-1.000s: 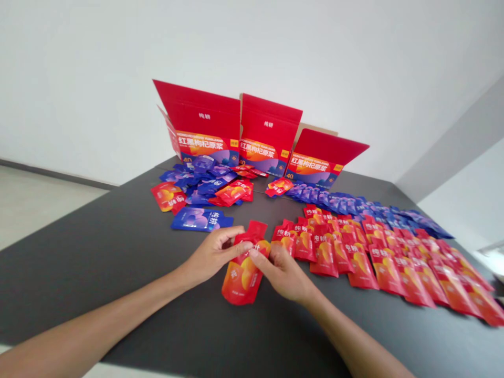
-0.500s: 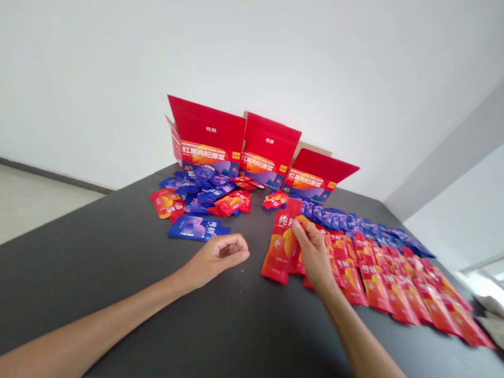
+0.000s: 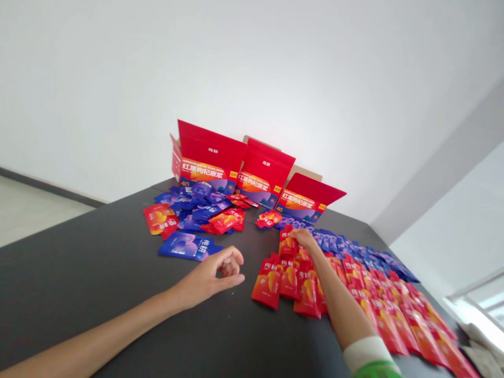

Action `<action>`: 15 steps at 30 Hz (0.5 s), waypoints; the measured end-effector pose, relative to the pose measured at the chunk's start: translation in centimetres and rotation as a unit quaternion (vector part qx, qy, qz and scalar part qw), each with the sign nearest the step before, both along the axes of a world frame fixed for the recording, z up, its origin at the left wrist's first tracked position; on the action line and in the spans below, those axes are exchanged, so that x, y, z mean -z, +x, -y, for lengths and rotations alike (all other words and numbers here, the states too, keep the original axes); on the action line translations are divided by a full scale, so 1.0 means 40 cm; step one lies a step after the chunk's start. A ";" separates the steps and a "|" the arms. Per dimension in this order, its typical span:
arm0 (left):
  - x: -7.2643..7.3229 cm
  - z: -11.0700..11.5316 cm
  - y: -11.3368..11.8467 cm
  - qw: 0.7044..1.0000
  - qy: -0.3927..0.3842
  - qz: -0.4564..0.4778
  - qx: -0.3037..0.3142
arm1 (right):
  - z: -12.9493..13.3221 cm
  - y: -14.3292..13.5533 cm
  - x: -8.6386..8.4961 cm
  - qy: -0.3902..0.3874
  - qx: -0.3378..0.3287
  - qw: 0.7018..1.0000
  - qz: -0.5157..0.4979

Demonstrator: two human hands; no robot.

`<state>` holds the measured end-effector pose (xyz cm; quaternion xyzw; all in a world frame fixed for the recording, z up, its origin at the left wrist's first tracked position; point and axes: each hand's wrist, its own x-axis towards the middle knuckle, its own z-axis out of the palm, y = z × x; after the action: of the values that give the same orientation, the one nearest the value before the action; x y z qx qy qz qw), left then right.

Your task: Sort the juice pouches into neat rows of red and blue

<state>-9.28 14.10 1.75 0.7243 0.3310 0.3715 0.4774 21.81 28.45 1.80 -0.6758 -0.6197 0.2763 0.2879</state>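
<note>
My right hand pinches the upper edge of a red pouch at the left end of the laid-out pouches. Below it, overlapping red pouches run in rows toward the right. Behind them lies a row of blue pouches. My left hand hovers over the dark table with curled fingers and the thumb apart, nothing between them. Close beside its fingers is a flat blue pouch, partly covered by the hand. Past that, a loose heap of blue pouches is mixed with red pouches.
Three open red cartons, a left one, a middle one and a right one, stand along the table's back near the white wall. A small red pile sits before them. Grey cloth shows at the right edge.
A red pouch now lies flat at the row's left end. My right hand has moved farther back, holding a red pouch behind it. My left hand stays about in place. The view has tilted up.
</note>
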 end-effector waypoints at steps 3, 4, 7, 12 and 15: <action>-0.005 0.003 0.000 1.000 -0.003 -0.006 -0.001 | -0.019 0.000 0.015 -0.056 0.017 0.996 0.073; -0.007 0.004 -0.001 1.000 -0.004 -0.009 0.000 | -0.023 0.001 0.014 -0.065 0.023 0.993 0.099; -0.011 0.007 -0.002 1.000 -0.003 -0.015 -0.001 | -0.025 -0.001 0.002 -0.066 0.045 0.980 0.181; -0.015 0.010 -0.003 1.000 -0.005 -0.015 0.002 | 0.015 -0.038 -0.010 -0.026 0.059 0.952 0.299; -0.014 0.010 -0.003 1.000 0.002 -0.014 0.001 | 0.055 -0.071 0.006 -0.022 0.036 0.938 0.344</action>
<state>-9.41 13.72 2.31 0.7304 0.3360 0.3615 0.4721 18.98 26.24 1.56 -0.7573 -0.6503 0.0302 0.0522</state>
